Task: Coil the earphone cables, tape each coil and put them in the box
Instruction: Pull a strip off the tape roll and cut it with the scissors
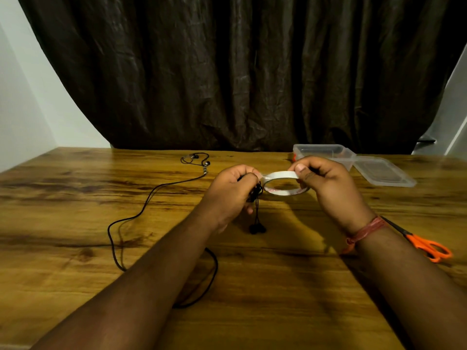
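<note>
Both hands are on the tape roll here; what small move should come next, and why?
Probably pull a short strip free. The right hand grips the tape roll, the left hand pinches its end beside the coiled earphone, which looks untaped.

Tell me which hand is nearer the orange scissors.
Right. The right hand holds the tape roll up and left of the orange scissors, which lie beside its forearm. The left hand is farther left, beyond the roll.

Pretty dim, warm room light for you here, coming from above and slightly behind, so your forearms throw soft shadows on the counter (75,203). Wide-angle bend curves the counter's edges and the curtain (240,72). Slight softness overall, with faint glare on the wood.
</note>
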